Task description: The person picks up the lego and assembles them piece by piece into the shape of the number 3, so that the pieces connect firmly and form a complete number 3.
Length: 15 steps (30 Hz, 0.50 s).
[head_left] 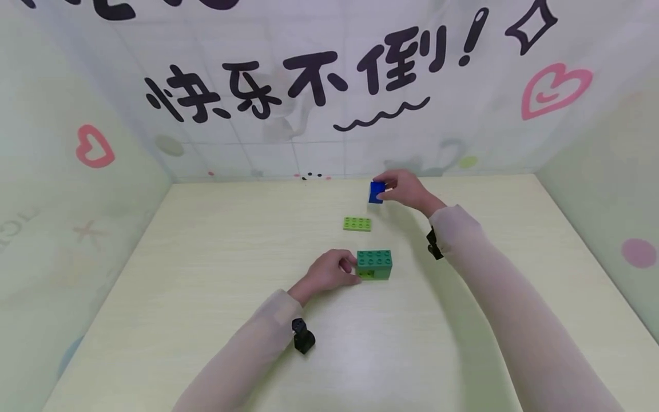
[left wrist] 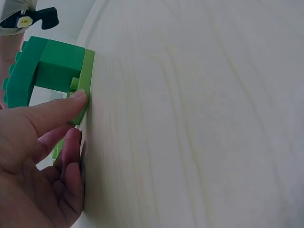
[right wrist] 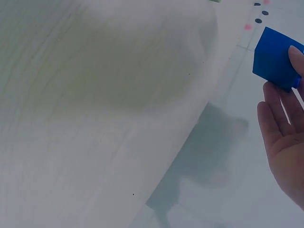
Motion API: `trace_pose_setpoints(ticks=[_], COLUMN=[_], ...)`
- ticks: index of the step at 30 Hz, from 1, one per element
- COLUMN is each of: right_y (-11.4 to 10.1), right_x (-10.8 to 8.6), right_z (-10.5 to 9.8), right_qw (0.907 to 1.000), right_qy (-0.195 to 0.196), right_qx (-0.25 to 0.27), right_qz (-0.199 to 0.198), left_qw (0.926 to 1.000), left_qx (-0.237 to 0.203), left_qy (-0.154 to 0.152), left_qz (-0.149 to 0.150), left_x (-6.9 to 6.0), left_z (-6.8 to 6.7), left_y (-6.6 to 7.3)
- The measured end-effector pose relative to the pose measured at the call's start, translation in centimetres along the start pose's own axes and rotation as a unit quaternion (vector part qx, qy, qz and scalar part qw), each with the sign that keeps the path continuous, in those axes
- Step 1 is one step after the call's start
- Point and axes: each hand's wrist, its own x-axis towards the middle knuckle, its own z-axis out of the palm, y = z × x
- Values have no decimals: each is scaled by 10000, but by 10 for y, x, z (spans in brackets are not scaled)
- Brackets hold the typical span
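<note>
Near the middle of the table, a dark green brick stack (head_left: 374, 262) stands on a lime green plate (left wrist: 84, 85), with a gap under its upper brick on one side. My left hand (head_left: 332, 270) pinches the plate at the near left end, the thumb over its studs. Farther back, my right hand (head_left: 408, 190) holds a blue brick (head_left: 376, 192) between thumb and fingers. In the right wrist view the blue brick (right wrist: 275, 59) is raised off the table and tilted. Between the two hands lies a flat lime green studded plate (head_left: 357, 224).
The pale wooden table (head_left: 206, 240) ends at a white printed curtain (head_left: 231, 154) close behind the right hand. Similar curtains hang along the left and right sides. Black wrist devices (head_left: 303, 336) sit on both sleeves.
</note>
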Motion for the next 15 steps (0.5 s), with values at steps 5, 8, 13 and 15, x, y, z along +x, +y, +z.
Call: trace_pose_setpoints(ticks=[5,8,13,15], right_y=[-5,-8,-15,-17], right_x=[-13,-21,-36,-43], right_z=[0,1,6,7], right_qw=[9996,9992,9977,9969], right_qy=[-35,-102,-212,-241], right_qx=[-51,-80,-246,-325], right_qz=[-261,-383,-598,-682], left_qw=[10000,10000,9999,9999], left_qx=[-46,-58,-40,-40], left_qy=[-16,-39,-38,-39], left_qz=[6,-43,-96,-93], left_x=[1,1,0,1], left_z=[-1,-1,-1,-1], left_y=[-1,-1,-1,-1])
